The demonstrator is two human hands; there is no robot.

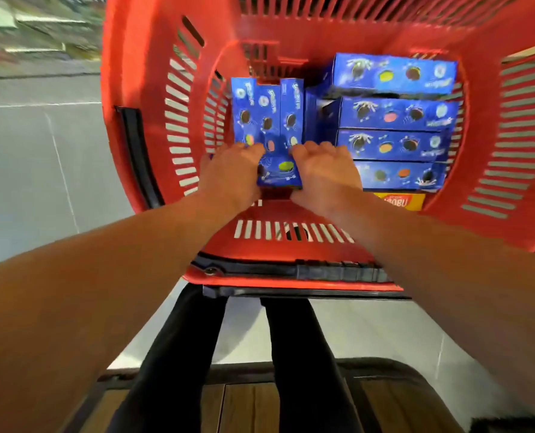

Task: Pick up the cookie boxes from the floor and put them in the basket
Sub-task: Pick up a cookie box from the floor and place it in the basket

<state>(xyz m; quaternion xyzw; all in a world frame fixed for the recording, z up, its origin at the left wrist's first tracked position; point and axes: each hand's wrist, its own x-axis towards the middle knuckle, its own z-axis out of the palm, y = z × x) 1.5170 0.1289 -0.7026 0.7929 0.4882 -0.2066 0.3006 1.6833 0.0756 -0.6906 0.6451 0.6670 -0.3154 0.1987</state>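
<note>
Both hands, left point(232, 170) and right point(324, 168), pressed the light, stiff blue cardboard cookie boxes point(271, 132) between flattened palms, grip spread along their long sides, inside the red slotted plastic basket point(153, 98).

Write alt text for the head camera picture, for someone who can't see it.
Both hands, left hand and right hand, press on blue cookie boxes standing inside a red basket. Four more blue boxes are stacked beside them, with a yellow pack at the near wall.
</note>
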